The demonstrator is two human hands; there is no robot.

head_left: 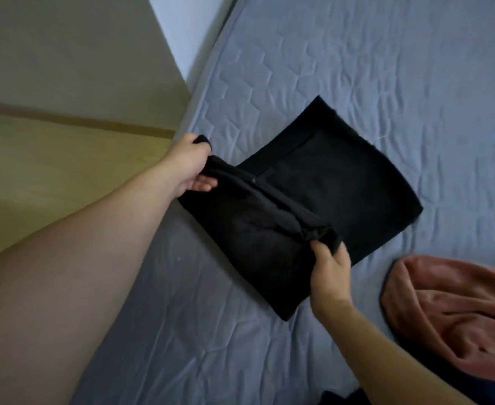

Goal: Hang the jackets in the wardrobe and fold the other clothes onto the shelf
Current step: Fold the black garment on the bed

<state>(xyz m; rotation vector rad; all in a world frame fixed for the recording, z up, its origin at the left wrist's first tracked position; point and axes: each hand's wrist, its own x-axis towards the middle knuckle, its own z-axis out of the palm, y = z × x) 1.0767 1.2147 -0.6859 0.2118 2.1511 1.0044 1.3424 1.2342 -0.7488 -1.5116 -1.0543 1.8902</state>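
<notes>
A black garment [328, 182] lies partly folded on the blue quilted mattress [357, 68]. Its near edge is lifted in a bunched ridge between my two hands. My left hand [189, 165] grips the left end of that edge, fingers curled round the cloth. My right hand [329, 273] pinches the right end of the same edge. The far part of the garment lies flat on the bed.
A pink fleecy garment [456, 311] lies crumpled at the right edge of the mattress. Some dark cloth [342, 399] peeks in at the bottom. To the left of the bed is a wooden floor [50, 176] and a pale wall panel [50, 39].
</notes>
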